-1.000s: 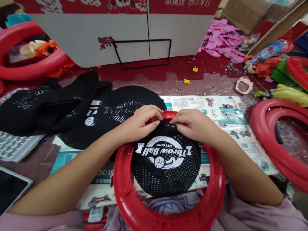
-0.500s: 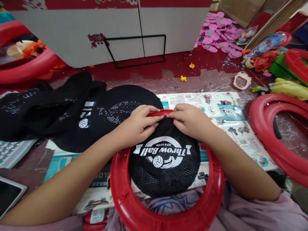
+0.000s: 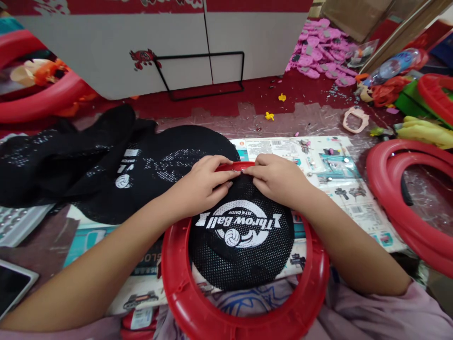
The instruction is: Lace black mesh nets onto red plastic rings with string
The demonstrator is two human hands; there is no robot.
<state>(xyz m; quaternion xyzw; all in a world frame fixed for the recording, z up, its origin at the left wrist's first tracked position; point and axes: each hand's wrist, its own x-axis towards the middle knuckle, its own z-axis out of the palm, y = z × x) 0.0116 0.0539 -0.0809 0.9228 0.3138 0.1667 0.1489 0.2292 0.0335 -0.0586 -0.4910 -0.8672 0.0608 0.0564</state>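
A red plastic ring (image 3: 175,267) lies in front of me, its near side over my lap. Inside it is a round black mesh net (image 3: 244,264) printed "Throw Ball", upside down to me. At the ring's far edge, my left hand (image 3: 207,182) pinches the net's upper edge against the rim, fingers pointing right. From the other side my right hand (image 3: 274,179) pinches the same edge, its fingertips almost meeting the left ones. Lower down, the net lies loose, apart from the ring's inner edge. The fingertips partly hide the spot between them.
More black mesh nets (image 3: 170,160) are heaped at the left. Further red rings (image 3: 385,189) are stacked at the right. A printed cardboard sheet (image 3: 357,222) lies underneath. At the back stand a white box (image 3: 177,38) and a pile of pink plastic parts (image 3: 318,47). A phone (image 3: 16,285) lies at left.
Both hands stay at the ring's far edge. My right fingertips have shifted slightly left, closer to the left ones. The ring and net look almost unmoved.
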